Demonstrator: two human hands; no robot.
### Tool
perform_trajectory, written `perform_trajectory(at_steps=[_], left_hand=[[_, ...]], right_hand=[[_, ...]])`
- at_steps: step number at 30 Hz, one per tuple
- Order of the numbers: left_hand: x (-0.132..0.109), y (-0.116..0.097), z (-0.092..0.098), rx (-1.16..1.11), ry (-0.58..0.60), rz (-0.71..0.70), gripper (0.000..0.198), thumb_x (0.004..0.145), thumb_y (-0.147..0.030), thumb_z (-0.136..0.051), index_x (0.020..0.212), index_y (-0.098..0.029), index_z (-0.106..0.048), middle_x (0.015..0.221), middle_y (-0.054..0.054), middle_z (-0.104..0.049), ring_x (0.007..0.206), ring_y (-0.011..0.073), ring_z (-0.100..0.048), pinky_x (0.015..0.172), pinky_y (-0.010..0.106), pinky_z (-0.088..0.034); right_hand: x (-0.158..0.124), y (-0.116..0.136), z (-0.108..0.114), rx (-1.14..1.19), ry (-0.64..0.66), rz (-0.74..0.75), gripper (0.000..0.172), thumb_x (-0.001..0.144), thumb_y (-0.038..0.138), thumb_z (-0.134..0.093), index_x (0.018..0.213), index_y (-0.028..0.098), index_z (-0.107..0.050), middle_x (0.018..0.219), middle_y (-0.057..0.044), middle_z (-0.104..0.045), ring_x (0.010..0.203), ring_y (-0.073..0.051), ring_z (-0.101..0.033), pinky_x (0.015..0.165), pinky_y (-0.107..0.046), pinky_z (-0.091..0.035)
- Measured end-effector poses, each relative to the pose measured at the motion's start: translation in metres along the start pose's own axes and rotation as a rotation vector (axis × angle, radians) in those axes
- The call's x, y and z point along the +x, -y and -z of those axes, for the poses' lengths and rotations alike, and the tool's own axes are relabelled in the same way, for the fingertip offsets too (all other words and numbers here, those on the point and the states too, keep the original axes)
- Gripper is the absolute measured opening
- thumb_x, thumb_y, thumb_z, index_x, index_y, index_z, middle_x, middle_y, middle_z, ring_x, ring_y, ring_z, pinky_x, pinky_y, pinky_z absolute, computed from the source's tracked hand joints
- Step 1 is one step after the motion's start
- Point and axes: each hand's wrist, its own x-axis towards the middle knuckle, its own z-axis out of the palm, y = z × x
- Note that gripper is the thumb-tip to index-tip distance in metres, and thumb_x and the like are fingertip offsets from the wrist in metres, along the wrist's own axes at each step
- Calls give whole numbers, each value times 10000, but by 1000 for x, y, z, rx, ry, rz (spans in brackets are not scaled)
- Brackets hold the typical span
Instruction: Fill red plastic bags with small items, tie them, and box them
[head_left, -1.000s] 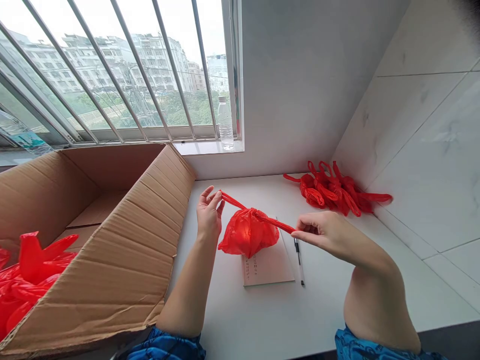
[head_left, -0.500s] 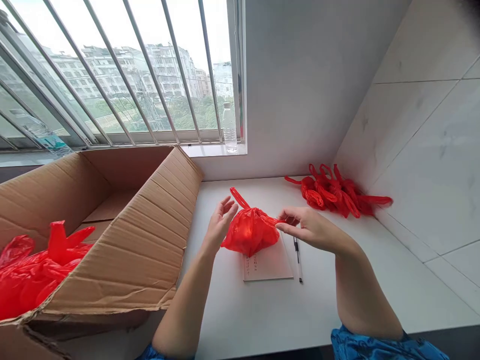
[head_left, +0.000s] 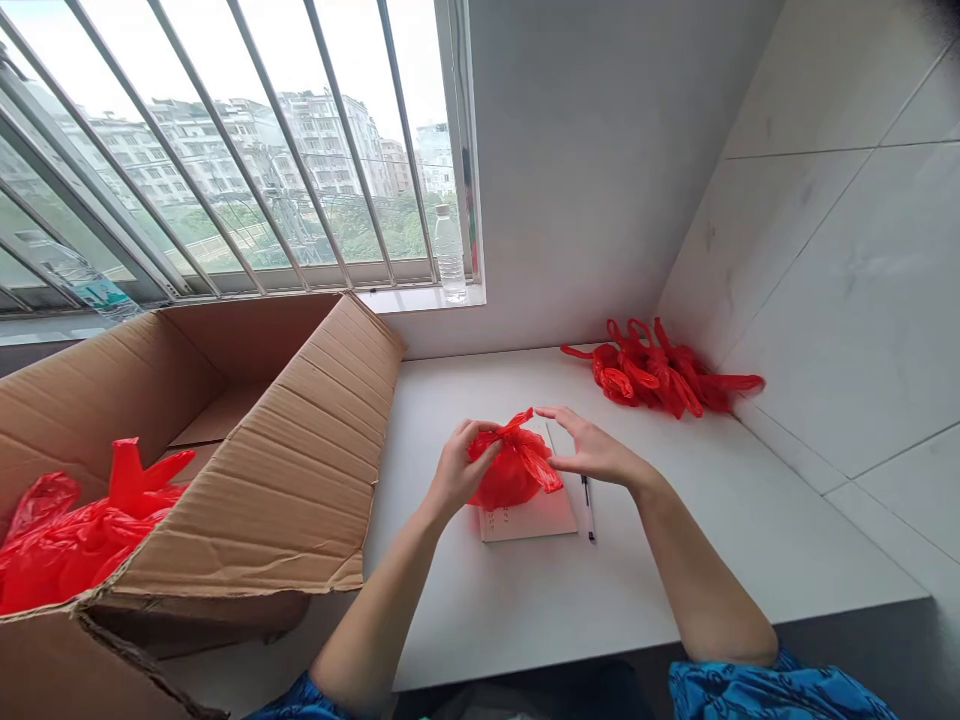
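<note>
A filled red plastic bag [head_left: 510, 478] rests on a white notebook [head_left: 536, 522] with handwriting on its page. My left hand [head_left: 459, 468] grips the gathered top of the bag from its left side, the fingers and thumb closed on the plastic. On the right, my right hand [head_left: 596, 448] is open, thumb and fingers apart, close to the bag's loose handle ends. Beside the notebook, under my right hand, lies a black-and-clear pen [head_left: 588, 512]. What the bag contains is hidden.
A large open cardboard box [head_left: 300, 480] stands at the left, with red plastic bags [head_left: 82, 540] inside. Several knotted red bags [head_left: 660, 372] lie at the back right of the white table [head_left: 465, 620]. A clear bottle [head_left: 450, 258] stands on the windowsill.
The bag's handles, spread apart before, are now drawn together at the top. My left hand has closed on the bag; my right hand has let go of its handle and opened.
</note>
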Motion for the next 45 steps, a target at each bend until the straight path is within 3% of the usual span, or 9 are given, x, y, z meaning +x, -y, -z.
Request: perform_trajectory(at_steps=[3, 7, 10, 22, 34, 38, 40, 43, 45], left_hand=[[-9, 9, -9, 211, -9, -54, 221, 962, -328, -506, 1125, -245, -630, 1315, 101, -553, 1262, 246, -530, 1054, 431, -436], [-20, 27, -24, 503, 79, 4, 381, 990, -298, -415, 1358, -248, -501, 1563, 137, -348, 1427, 299, -373, 1155, 596, -273], [-25, 40, -33, 592, 151, 49, 467, 1011, -294, -352, 1473, -233, -389, 1605, 130, -293, 1472, 288, -308, 1173, 585, -259], [-29, 58, -42, 610, 181, 50, 475, 1037, -339, -281, 1479, -225, -412, 1590, 80, -345, 1475, 242, -312, 1206, 491, -272], [-28, 61, -40, 515, 188, 81, 464, 1038, -347, -307, 1476, -244, -421, 1597, 71, -333, 1481, 216, -299, 1222, 503, -224], [-25, 51, -34, 399, 186, 122, 458, 1047, -369, -268, 1445, -255, -463, 1571, 66, -384, 1470, 216, -323, 1218, 503, -234], [-25, 39, -28, 341, 182, 112, 439, 1044, -381, -273, 1357, -248, -550, 1541, 73, -428, 1448, 224, -362, 1192, 478, -296], [-29, 11, -15, 326, 194, 19, 336, 985, -431, -456, 1230, -258, -608, 1474, 82, -495, 1383, 255, -435, 1131, 458, -369], [-33, -12, -6, 358, 222, -27, 310, 914, -461, -582, 1144, -255, -612, 1309, 82, -612, 1240, 269, -545, 1069, 455, -411]], right_hand=[[9, -12, -31, -88, 56, 40, 805, 835, 456, -678, 1529, 282, -309, 1618, -92, -284, 1490, -286, -265, 1191, -503, -286], [19, -22, -69, -254, 28, 105, 854, 869, 576, -604, 1561, 251, -222, 1621, -119, -275, 1517, -299, -182, 1217, -567, -148], [22, -34, -82, -356, 45, 99, 901, 879, 630, -552, 1579, 210, -170, 1631, -138, -244, 1524, -299, -150, 1227, -541, -132], [24, -47, -88, -393, 137, 42, 891, 892, 686, -467, 1584, 212, -164, 1631, -114, -253, 1524, -281, -154, 1239, -506, -140], [21, -44, -95, -435, 155, -10, 824, 945, 624, -396, 1593, 210, -102, 1661, -81, -154, 1539, -257, -70, 1248, -520, -77], [23, -45, -94, -409, 65, 73, 747, 930, 585, -482, 1530, 171, -319, 1591, -123, -348, 1499, -285, -239, 1228, -510, -185], [24, -43, -87, -385, -21, 145, 550, 923, 511, -546, 1371, 193, -531, 1440, -115, -548, 1392, -282, -423, 1173, -469, -305], [20, -31, -73, -317, -139, 183, 225, 928, 378, -558, 1054, 234, -676, 1112, -68, -701, 1072, -238, -621, 928, -379, -485], [12, -16, -64, -190, -184, 168, 154, 909, 355, -574, 938, 233, -663, 944, -38, -688, 856, -196, -626, 751, -318, -495]])
